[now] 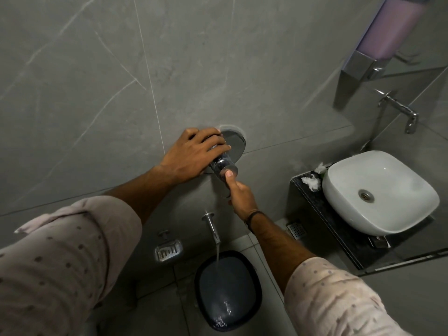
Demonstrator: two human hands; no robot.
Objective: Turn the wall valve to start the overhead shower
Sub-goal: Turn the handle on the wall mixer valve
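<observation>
A chrome wall valve (224, 164) with a round backplate (236, 141) sticks out of the grey tiled wall. My left hand (194, 154) wraps over the valve's body from the left. My right hand (240, 192) grips the valve's lever from below, thumb pressed on the valve's end cap. Below it a chrome spout (213, 226) pours a stream of water into a dark bucket (228, 289) on the floor. No overhead shower head is in view.
A metal soap dish (168, 249) hangs on the wall left of the spout. At the right, a white basin (380, 190) sits on a dark counter (305, 190), with a wall tap (400, 110) and soap dispenser (385, 40) above.
</observation>
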